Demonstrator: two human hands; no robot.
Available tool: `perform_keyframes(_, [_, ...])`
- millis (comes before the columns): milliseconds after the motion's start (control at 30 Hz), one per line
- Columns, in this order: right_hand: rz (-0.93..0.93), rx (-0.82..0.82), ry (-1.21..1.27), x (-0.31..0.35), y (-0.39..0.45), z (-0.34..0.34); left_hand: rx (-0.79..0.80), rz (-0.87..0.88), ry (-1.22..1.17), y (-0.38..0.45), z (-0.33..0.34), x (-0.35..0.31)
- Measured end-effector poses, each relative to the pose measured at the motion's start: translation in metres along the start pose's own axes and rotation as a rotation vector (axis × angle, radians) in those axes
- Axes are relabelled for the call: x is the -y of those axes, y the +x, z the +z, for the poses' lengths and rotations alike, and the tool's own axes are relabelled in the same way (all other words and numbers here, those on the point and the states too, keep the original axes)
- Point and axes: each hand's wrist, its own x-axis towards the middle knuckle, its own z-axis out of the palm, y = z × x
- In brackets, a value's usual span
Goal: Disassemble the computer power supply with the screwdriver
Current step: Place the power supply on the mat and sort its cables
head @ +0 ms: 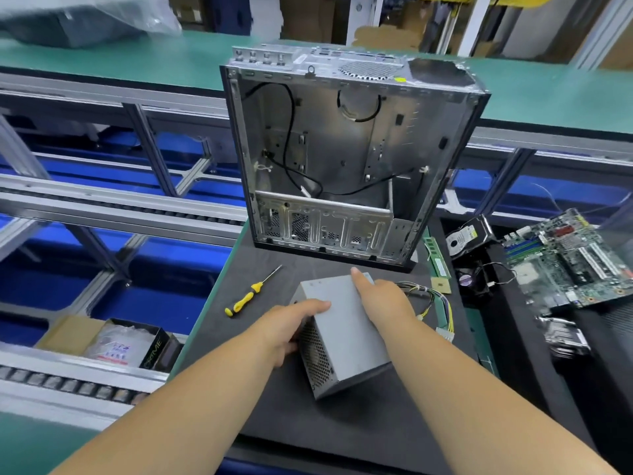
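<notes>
Head view. A grey metal power supply sits on a dark foam mat that covers the bench, tilted so that its perforated vent face turns toward the lower left and one plain flat side faces up. Both of the person's bare hands are on it. The left hand grips the power supply's left edge, thumb lying across the top face and fingers curled down over the vent side. The right hand grasps the far right edge of the power supply, with the forefinger stretched along the top toward the far corner; its other fingers go down behind the box and are hidden. A bundle of yellow, black and coloured wires trails out just right of the power supply, behind the right hand, ending in pale connectors.

A screwdriver with a yellow and black handle lies on the mat to the left of the power supply, apart from it, untouched, its shaft pointing up and right. Beyond the power supply stands an open, gutted computer case, black cables hanging inside it. Right of the power supply, past the wires, lie a green memory stick, a hard drive, a small fan and a motherboard.
</notes>
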Motion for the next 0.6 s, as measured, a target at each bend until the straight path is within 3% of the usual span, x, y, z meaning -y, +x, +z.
perform_keyframes(167, [0.281,0.119,0.741,-0.013,0.005,-0.033,-0.091,0.158,0.096,-0.014,0.016,-0.015])
perform_keyframes(300, [0.4,0.244,1.076,-0.038,0.008,-0.063,-0.126,0.347,0.243,-0.024,0.03,-0.027])
perform_keyframes(433, [0.338,0.227,1.42,-0.05,0.015,-0.086,-0.176,0.491,0.445,-0.037,0.035,-0.037])
perform_keyframes(600, [0.258,0.159,1.532,-0.056,0.016,-0.103,-0.144,0.572,0.493,-0.049,0.03,-0.046])
